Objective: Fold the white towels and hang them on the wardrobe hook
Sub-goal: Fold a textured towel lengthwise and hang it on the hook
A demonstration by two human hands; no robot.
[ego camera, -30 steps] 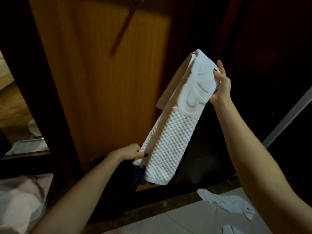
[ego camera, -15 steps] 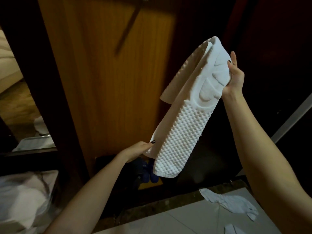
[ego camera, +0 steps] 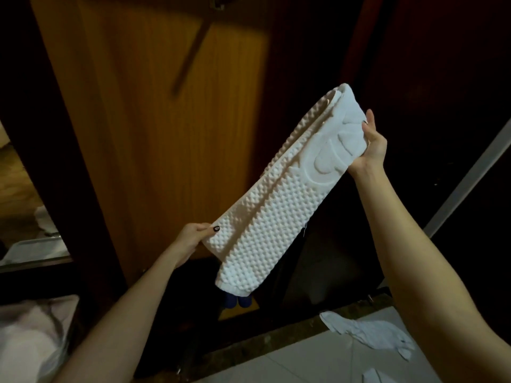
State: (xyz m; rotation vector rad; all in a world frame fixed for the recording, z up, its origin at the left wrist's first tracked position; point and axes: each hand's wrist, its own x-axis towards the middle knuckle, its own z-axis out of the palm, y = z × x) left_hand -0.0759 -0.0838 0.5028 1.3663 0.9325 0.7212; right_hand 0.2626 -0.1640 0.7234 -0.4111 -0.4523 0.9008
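A white bumpy towel (ego camera: 279,214), folded lengthwise, stretches diagonally in the air in front of the wooden wardrobe door (ego camera: 154,128). My right hand (ego camera: 372,145) grips its upper end, where a smooth embossed pattern shows. My left hand (ego camera: 193,239) pinches the lower left edge between thumb and fingers. The towel's bottom end hangs free below my left hand. A dark metal hook (ego camera: 221,1) is just visible at the top edge of the door.
Crumpled white cloth (ego camera: 367,331) lies on the pale tiled floor at lower right. Blue objects (ego camera: 237,301) sit low inside the dark wardrobe. A pale bundle (ego camera: 30,338) lies at lower left, beside a mirror or opening (ego camera: 25,217).
My left hand has taken hold of the towel's loose back flap and drawn it flat against the front layer. The towel now lies at a flatter slant.
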